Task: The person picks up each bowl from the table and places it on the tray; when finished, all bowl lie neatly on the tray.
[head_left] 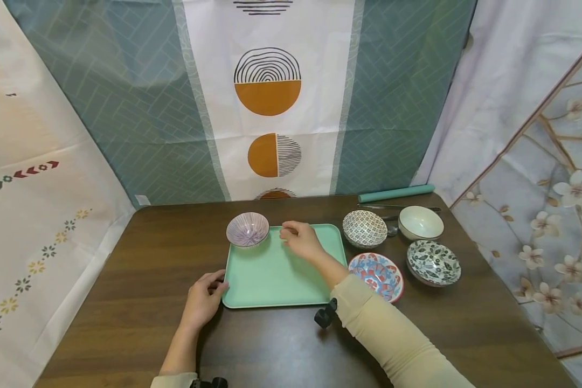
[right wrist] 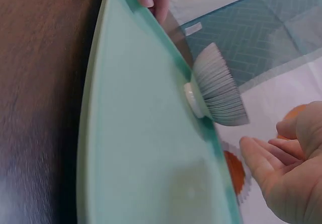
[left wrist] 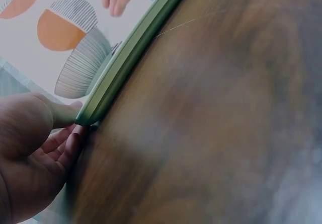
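A mint green tray (head_left: 281,275) lies on the dark wooden table. My left hand (head_left: 206,296) pinches its left rim near the front corner; in the left wrist view the thumb (left wrist: 64,114) is at the rim and the fingers curl beneath. A purple-striped bowl (head_left: 248,229) stands upright at the tray's back left corner. Over the back part of the tray hovers my right hand (head_left: 300,240), holding nothing, its fingers loosely bent. The right wrist view shows this hand apart from the striped bowl (right wrist: 216,90).
Right of the tray are a brown-patterned bowl (head_left: 365,228), a red-and-blue bowl (head_left: 377,276), a plain pale bowl (head_left: 421,222) and a leaf-patterned bowl (head_left: 434,263). A spoon (head_left: 392,230) lies between bowls. Behind them are thin dark utensils (head_left: 397,206) and a green roll (head_left: 395,193).
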Tool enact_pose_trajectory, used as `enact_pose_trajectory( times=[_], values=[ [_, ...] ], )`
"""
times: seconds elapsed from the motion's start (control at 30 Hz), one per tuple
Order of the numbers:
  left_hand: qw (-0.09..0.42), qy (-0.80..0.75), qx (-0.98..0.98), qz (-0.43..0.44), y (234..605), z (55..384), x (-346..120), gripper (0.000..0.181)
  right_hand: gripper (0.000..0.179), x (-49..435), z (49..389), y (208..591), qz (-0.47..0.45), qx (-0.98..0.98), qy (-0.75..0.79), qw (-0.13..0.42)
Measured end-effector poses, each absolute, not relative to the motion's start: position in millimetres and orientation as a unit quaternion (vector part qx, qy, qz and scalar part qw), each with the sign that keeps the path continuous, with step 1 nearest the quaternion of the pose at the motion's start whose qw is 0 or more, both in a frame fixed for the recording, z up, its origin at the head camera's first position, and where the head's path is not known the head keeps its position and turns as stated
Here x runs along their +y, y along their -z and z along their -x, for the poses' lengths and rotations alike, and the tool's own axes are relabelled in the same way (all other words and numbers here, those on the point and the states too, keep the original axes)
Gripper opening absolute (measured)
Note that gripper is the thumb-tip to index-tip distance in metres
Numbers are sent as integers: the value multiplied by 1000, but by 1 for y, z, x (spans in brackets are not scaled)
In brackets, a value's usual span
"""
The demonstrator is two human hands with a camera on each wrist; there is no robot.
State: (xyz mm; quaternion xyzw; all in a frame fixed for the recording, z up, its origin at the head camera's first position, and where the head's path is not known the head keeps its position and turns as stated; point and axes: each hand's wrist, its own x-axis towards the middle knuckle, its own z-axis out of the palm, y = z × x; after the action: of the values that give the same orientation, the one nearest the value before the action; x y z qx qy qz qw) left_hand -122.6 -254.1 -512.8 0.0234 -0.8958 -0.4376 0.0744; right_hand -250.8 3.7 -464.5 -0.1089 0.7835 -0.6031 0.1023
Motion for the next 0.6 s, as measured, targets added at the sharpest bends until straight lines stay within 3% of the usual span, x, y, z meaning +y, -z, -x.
enact_pose_trajectory(
  times=[0.4,0.6],
  values=[
    [86,431,-898,-3,516,116,-254,35,36,55,229,438,136,841,524,19],
    [68,435,-898,-9,516,117,-254,38,37,77,222,431,157,849,503,16]
  ],
)
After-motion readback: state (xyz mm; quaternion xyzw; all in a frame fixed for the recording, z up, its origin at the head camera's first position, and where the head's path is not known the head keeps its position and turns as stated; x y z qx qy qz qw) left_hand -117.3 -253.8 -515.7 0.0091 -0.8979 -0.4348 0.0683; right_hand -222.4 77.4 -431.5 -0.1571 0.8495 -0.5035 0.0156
